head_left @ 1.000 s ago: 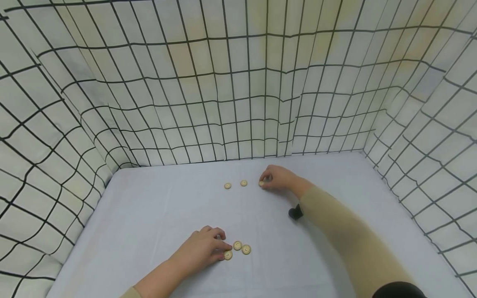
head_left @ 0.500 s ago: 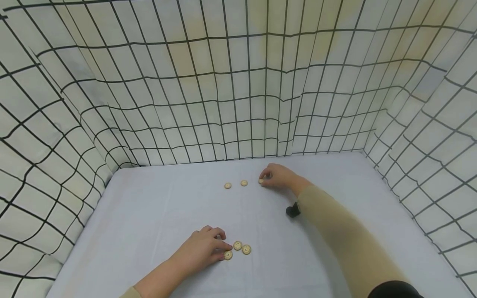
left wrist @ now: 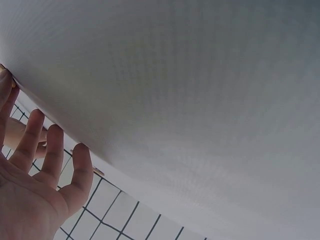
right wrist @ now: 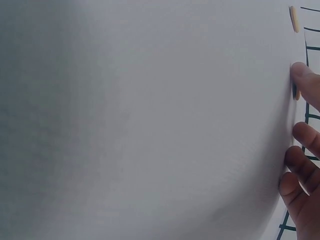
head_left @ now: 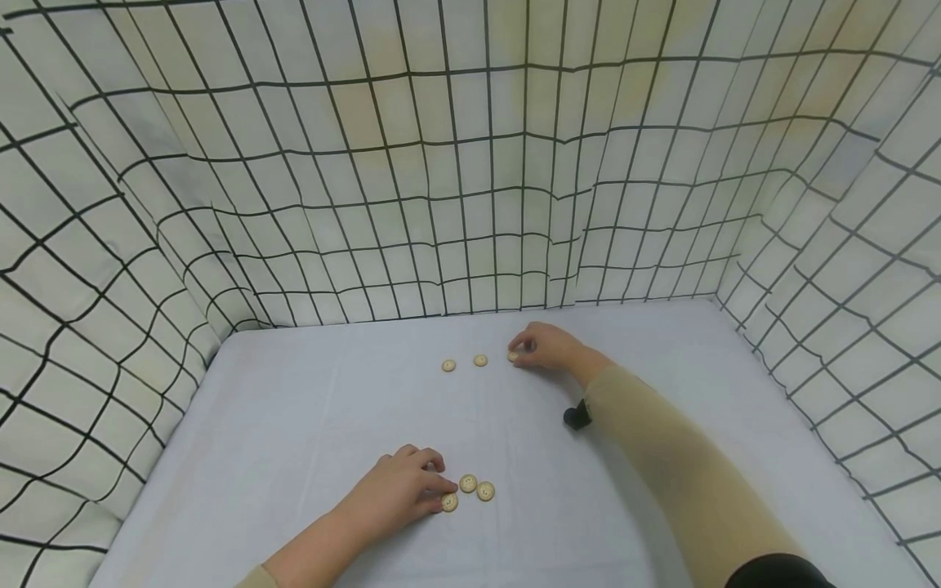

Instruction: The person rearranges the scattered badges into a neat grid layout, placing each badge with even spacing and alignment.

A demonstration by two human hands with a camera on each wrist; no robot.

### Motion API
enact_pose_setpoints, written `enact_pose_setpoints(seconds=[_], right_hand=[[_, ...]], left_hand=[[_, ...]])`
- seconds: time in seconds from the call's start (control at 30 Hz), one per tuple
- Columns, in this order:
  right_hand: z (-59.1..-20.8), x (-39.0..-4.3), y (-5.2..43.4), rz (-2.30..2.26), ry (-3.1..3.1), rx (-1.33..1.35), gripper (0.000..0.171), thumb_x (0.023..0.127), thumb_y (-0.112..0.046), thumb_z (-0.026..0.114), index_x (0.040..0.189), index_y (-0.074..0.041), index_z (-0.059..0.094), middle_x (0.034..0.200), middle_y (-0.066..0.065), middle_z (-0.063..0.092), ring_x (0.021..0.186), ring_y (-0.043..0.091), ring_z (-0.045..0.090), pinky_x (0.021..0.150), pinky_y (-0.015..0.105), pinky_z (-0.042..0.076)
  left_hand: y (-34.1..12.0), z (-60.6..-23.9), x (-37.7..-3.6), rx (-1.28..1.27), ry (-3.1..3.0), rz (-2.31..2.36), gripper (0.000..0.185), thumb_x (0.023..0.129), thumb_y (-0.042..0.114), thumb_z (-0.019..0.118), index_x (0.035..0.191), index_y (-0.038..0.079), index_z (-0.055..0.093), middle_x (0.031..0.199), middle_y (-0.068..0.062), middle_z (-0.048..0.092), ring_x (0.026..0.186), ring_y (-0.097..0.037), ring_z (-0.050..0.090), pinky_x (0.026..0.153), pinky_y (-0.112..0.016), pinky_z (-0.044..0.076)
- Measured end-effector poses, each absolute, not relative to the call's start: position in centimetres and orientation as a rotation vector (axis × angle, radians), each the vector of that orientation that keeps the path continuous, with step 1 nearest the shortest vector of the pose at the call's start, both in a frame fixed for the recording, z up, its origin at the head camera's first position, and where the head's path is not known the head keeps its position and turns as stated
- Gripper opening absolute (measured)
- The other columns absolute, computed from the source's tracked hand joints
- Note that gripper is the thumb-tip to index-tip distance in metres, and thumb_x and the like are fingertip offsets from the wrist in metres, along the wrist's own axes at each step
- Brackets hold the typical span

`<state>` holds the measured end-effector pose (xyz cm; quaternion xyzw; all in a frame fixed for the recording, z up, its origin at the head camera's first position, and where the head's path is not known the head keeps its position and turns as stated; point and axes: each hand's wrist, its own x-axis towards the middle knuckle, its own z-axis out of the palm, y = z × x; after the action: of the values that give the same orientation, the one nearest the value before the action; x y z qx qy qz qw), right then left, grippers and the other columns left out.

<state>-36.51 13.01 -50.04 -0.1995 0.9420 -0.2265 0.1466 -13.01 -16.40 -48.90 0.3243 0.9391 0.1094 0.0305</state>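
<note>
Across the white cloth-covered desk (head_left: 331,425), the right hand (head_left: 547,347) pinches one round cream button (head_left: 513,357) beside two far buttons (head_left: 480,360); the left hand (head_left: 397,490) pinches a matching near button (head_left: 450,504) beside two others (head_left: 486,492). Slide flat; release gently.

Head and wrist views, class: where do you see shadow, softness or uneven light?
Head: mostly even light, a soft shadow beside the beige right sleeve, near buttons showing their holes; left wrist: white tablecloth hazy, darkening toward upper right; right wrist: dimmer along the left edge, with shadow on the tablecloth by the fingers.
</note>
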Motion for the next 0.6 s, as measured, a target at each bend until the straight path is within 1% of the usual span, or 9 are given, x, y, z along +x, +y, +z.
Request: enact_pose_setpoints(seconds=[0.2, 0.6], right_hand=[[-50.05, -36.44, 13.09, -0.667, 2.707, -0.565, 0.037, 0.085, -0.039, 0.077, 0.12, -0.028, 0.071, 0.111, -0.002, 0.059, 0.107, 0.019, 0.054, 0.099, 0.041, 0.042], [-49.67, -35.93, 13.62, -0.686, 2.716, -0.617, 0.043, 0.085, -0.039, 0.078, 0.126, -0.03, 0.069, 0.108, -0.003, 0.058, 0.099, 0.017, 0.054, 0.091, 0.039, 0.045]], left_hand=[[-16.39, -48.88, -13.01, 1.001, 2.894, 0.341, 0.025, 0.084, 0.038, 0.077, 0.109, 0.034, 0.077, 0.112, 0.006, 0.062, 0.099, -0.015, 0.054, 0.069, -0.034, 0.042], [-16.29, -48.79, -13.03, 0.985, 2.883, 0.346, 0.026, 0.084, 0.039, 0.077, 0.11, 0.035, 0.077, 0.113, 0.006, 0.062, 0.099, -0.015, 0.054, 0.069, -0.035, 0.043]])
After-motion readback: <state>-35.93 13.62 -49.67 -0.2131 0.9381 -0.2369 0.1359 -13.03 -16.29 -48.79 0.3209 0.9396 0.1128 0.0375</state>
